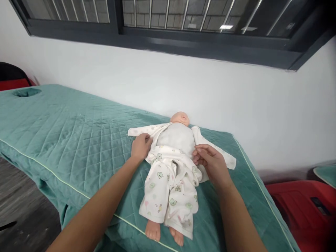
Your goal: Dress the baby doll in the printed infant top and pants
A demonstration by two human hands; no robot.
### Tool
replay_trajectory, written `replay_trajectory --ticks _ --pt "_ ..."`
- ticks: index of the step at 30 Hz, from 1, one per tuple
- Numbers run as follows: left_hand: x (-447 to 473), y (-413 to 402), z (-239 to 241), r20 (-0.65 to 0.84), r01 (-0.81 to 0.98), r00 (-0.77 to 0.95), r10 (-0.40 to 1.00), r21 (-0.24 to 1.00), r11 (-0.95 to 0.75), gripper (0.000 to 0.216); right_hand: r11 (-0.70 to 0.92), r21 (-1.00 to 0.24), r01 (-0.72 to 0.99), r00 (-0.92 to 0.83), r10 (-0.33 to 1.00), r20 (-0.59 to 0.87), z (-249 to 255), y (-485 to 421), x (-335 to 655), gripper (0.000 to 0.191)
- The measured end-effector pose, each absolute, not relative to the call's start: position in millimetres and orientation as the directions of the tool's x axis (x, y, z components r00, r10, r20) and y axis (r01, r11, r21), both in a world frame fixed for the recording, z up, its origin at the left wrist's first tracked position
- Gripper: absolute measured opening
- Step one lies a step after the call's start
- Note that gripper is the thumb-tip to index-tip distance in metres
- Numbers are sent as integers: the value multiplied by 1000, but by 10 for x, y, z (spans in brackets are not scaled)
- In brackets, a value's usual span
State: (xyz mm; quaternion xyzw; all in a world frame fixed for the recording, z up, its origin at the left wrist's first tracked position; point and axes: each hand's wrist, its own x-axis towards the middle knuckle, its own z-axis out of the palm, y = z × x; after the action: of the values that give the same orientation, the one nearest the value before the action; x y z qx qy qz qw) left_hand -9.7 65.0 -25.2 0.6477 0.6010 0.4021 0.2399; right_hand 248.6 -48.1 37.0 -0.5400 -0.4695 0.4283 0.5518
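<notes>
In the head view, the left hand (142, 146) had its fingers curled in, and the tips touched the clothes at one side of a doll (179, 137). I could not tell if it pinched the cloth. The right hand (210, 159) was at the doll's other side. Its fingers were bent, with the thumb close to the first finger, right by the edge of the clothes. I could not tell if any cloth was caught between them.

The doll lay on its back between the two hands. Its head (180, 118) was past both hands, and its bare feet (152, 231) were on the near side of them. Its round, pale belly was in the gap between the hands.

The doll wore a white shirt (160, 130) that was wide open at the front. One sleeve stuck out just past the left hand, and the other stuck out past the right hand and off to its right. The white pants (170, 180) had little green animal heads and pink spots on them. They were wrinkly and bunched up at the top, near the hands.

Under the hands was a bed with a green puffy cover (91, 147). Far past the hands were a white wall (91, 70) and a window (178, 15) with bars.
</notes>
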Motion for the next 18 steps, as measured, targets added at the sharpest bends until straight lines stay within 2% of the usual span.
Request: replay_trajectory --ticks 2,4,7,9,13,18 --pt "-78 754 -247 243 663 9 970 725 -187 28 82 -990 118 336 935 118 301 -444 2579 28" --pt "-69 819 -225 238 651 31 971 732 -200 27 58 -953 298 459 866 196 220 -397 2662 26" --pt "-105 863 -189 234 564 41 971 797 -216 26 -16 -824 566 465 832 303 94 -321 2735 28" --pt "-170 877 -177 246 528 -27 969 826 -195 29 -55 -741 669 423 848 319 21 -279 2765 36" --pt "-342 906 -186 221 469 -233 947 879 -89 32 -211 -594 776 451 845 289 -54 -251 2868 50" --pt "-450 921 -216 171 492 -264 949 870 -20 21 -441 -514 735 551 831 75 -20 -282 2991 53"
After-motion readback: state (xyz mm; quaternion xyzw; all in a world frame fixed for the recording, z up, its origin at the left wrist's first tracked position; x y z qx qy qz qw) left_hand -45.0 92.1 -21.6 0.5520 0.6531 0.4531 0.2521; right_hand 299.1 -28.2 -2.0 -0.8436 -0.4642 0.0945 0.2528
